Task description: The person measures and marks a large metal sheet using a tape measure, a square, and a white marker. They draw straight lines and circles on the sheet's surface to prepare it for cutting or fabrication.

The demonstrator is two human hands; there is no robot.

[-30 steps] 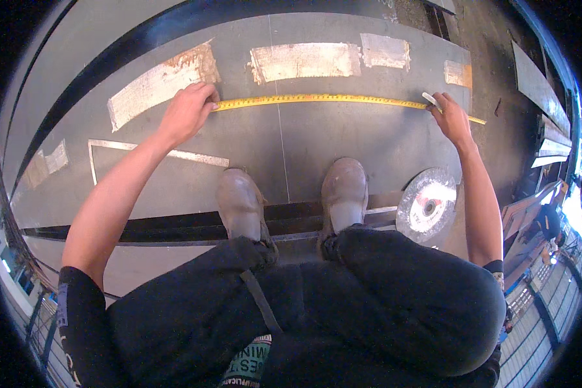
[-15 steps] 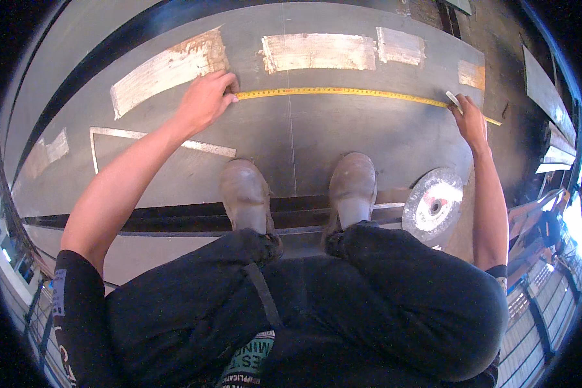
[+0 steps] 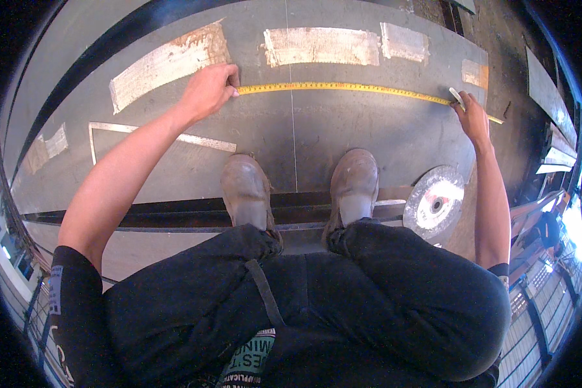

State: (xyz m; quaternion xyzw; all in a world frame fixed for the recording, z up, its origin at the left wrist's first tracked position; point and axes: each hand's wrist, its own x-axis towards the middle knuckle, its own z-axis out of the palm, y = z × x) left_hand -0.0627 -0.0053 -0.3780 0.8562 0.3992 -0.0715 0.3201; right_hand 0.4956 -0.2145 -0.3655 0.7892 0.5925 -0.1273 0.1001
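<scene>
A yellow tape measure blade (image 3: 343,86) stretches across a grey metal plate (image 3: 343,126). My left hand (image 3: 210,89) pinches the blade at its left end. Toward the plate's right edge, my right hand (image 3: 472,118) is closed on the blade and on a thin whitish marking stick (image 3: 456,97) that juts up between the fingers. Beyond that hand, a short end of the blade sticks out past the plate's edge. A fine pale line (image 3: 293,142) runs across the plate and passes under the blade.
My boots (image 3: 246,184) stand at the plate's near edge. A metal square (image 3: 207,141) lies by my left forearm. A round cutting disc (image 3: 434,200) rests beside my right forearm. Bare whitish patches (image 3: 322,47) mark the far side. More plates (image 3: 551,97) lie at the right.
Both hands hold the tape in nearly the same place. The view has shifted slightly, and the marking stick leans a little differently in my right hand.
</scene>
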